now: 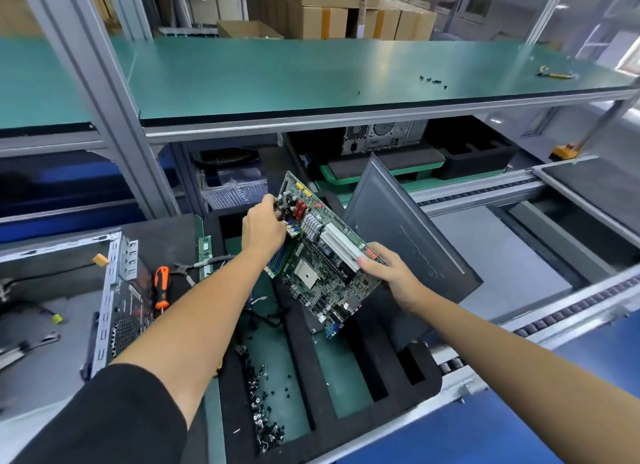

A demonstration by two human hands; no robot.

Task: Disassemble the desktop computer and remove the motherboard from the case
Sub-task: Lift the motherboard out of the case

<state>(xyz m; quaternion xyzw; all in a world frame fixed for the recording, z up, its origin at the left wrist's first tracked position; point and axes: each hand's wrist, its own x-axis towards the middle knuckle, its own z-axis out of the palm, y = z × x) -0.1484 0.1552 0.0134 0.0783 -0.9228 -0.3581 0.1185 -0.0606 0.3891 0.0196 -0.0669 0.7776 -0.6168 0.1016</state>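
Left hand [263,228] covers the far-left edge of the motherboard [322,252]; its fingertips are out of sight among the connectors. Right hand [391,273] hides the board's right edge; only the thumb shows on top. Board markings too small to read. Open case [114,290] at near left is cut off by the frame edge, its interior partly shadowed. Screwdriver [162,287] tip is hidden. Loose screws [265,425] in the foam tray [360,425] too small to count. Lettering on the side panel [412,241] illegible
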